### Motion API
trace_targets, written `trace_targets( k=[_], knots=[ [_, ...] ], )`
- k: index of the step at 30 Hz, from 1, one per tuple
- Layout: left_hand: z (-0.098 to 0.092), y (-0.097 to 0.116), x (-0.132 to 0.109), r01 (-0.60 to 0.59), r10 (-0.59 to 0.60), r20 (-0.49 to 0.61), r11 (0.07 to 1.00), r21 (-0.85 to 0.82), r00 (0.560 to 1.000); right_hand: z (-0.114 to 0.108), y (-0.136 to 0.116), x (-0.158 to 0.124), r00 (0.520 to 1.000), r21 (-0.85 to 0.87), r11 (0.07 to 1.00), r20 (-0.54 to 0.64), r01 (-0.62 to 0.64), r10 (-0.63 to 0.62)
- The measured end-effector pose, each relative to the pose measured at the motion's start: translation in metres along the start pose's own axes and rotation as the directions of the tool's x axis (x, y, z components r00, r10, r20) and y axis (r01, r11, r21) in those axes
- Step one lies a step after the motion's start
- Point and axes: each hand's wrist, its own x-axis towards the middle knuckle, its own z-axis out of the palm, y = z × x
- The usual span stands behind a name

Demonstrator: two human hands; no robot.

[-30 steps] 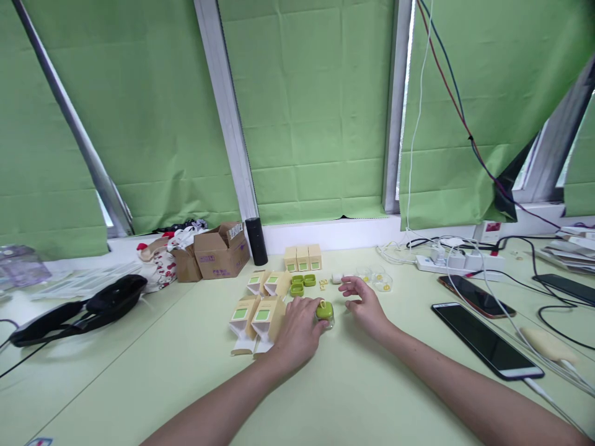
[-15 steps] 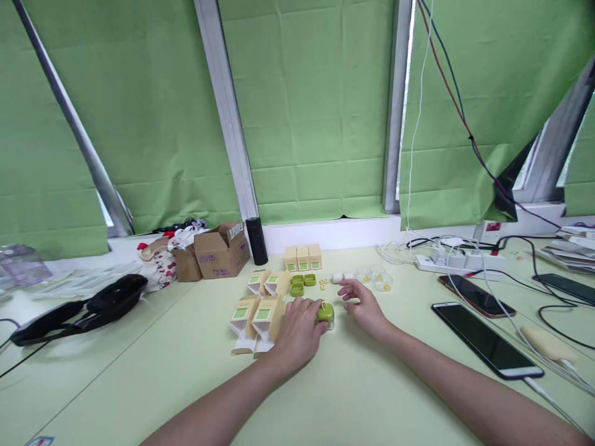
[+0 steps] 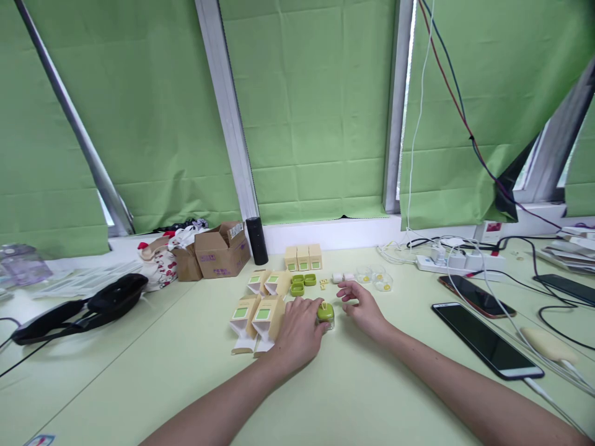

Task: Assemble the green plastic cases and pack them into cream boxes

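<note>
My left hand is closed around the left side of a small clear container with a green lid, which stands on the table. A pale yellow loop sits on top of the lid. To the right, my right hand is raised a little with fingers apart, holding nothing. Small yellow pieces lie just beyond the hands. Beside them are several green square lids, white cylinders and clear cups with yellow centres.
Open cream cartons stand left of my left hand, closed cartons at the back. A cardboard box and black cylinder stand back left. Phones, cables and a power strip lie right; a black strapped item lies left.
My right hand has shifted very slightly left. The left hand and the green-lidded container stay in place.
</note>
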Motion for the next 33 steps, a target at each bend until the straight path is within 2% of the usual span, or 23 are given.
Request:
trace_targets(
  k=[5, 9, 12, 16, 20, 33],
  knots=[
    [-0.010, -0.003, 0.004, 0.001, 0.002, -0.068, 0.999, 0.039, 0.998, -0.001, -0.003, -0.001, 1.000, -0.001, 1.000, 0.000, -0.006, 0.006],
    [-0.041, -0.007, 0.013, 0.015, 0.010, -0.105, 0.973, 0.230, 0.994, -0.001, -0.005, -0.002, 1.000, -0.011, 1.000, -0.011, -0.005, 0.005],
    [-0.067, -0.011, 0.016, 0.069, -0.025, -0.099, 0.884, 0.462, 0.995, -0.001, -0.007, -0.002, 1.000, -0.030, 1.000, -0.019, -0.003, 0.002],
    [-0.086, -0.019, 0.008, 0.167, -0.214, -0.006, 0.744, 0.647, 0.977, 0.000, -0.009, -0.003, 1.000, -0.053, 0.999, -0.023, 0.007, -0.008],
    [-0.086, -0.024, -0.002, 0.157, -0.292, 0.062, 0.668, 0.728, 0.954, 0.002, -0.010, -0.005, 0.999, -0.076, 0.997, -0.025, 0.031, -0.033],
    [-0.074, -0.020, -0.001, 0.144, -0.274, 0.063, 0.669, 0.729, 0.960, 0.003, -0.011, -0.007, 0.998, -0.108, 0.992, -0.003, 0.060, -0.061]
  ],
)
